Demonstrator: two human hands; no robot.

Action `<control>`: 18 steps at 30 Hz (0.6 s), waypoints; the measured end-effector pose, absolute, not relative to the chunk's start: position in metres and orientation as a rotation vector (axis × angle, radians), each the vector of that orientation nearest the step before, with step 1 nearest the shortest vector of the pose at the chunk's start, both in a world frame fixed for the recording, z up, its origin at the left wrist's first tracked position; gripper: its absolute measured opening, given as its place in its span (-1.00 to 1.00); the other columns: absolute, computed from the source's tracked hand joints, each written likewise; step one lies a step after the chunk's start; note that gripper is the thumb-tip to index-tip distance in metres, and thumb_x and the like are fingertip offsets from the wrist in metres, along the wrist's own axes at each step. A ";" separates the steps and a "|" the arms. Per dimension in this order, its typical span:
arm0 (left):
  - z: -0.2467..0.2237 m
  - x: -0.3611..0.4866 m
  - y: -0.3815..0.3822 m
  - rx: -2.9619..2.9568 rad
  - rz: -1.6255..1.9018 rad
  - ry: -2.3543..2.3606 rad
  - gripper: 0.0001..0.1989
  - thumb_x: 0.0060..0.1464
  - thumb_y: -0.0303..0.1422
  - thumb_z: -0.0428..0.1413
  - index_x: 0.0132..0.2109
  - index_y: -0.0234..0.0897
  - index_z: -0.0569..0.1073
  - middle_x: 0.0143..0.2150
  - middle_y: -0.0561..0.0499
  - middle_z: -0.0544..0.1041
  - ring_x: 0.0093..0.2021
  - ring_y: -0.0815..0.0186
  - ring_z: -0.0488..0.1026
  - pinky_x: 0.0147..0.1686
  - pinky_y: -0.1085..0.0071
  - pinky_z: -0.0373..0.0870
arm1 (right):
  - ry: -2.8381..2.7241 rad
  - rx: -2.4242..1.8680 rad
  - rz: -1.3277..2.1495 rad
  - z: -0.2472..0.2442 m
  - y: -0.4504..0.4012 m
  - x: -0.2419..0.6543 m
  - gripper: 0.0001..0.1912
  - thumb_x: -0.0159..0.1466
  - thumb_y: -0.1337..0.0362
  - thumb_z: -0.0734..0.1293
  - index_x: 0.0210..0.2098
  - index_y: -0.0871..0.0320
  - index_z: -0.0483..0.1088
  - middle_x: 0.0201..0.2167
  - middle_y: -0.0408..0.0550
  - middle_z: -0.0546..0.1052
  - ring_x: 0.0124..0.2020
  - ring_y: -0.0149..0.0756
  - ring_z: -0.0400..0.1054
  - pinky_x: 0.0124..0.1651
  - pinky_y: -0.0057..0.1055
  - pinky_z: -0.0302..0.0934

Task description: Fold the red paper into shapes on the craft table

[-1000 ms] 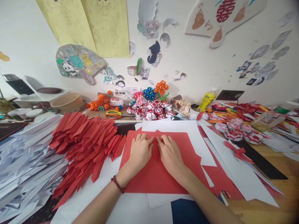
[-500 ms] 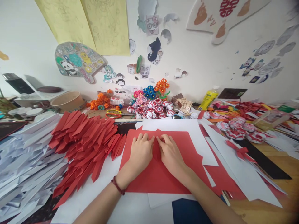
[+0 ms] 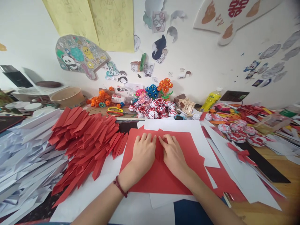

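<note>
A small folded red paper piece [image 3: 159,152] lies on a larger red sheet [image 3: 161,179], between my two hands. My left hand [image 3: 144,151] presses on its left side with the fingers bent and close together. On the other side my right hand [image 3: 172,153] has its fingers curled, its index fingertip at the upper part of the piece. The fingertips of the two hands are a little apart. Both hands partly hide the folded piece. White sheets [image 3: 200,129] lie under and behind the red one.
Folded red strips [image 3: 86,137] and white strips [image 3: 28,159] pile up at the left. Behind stand red-and-white paper flowers [image 3: 153,109], yellow-handled scissors [image 3: 114,110] and a yellow bottle [image 3: 211,100]. A black strip [image 3: 264,162] lies at the right.
The camera view has shifted slightly. My fingertips have moved slightly apart at the top of the folded piece; both hands stay on the red paper.
</note>
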State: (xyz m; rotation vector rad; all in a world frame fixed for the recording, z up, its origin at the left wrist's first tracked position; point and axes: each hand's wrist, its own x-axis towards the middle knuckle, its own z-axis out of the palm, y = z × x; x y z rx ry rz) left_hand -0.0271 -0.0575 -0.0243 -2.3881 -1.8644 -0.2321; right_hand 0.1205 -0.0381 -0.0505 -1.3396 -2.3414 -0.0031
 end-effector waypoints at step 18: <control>-0.024 -0.026 -0.058 -2.399 -0.242 -1.899 -0.59 0.19 -0.52 -0.11 0.15 -0.26 0.36 -0.11 -0.17 0.44 -0.10 0.12 0.32 -0.20 0.25 0.16 | -2.329 -1.301 0.089 -0.055 -0.039 0.121 -0.36 0.11 0.66 0.09 0.12 0.20 0.33 -0.04 0.12 0.36 -0.11 -0.12 0.20 -0.10 -0.20 0.27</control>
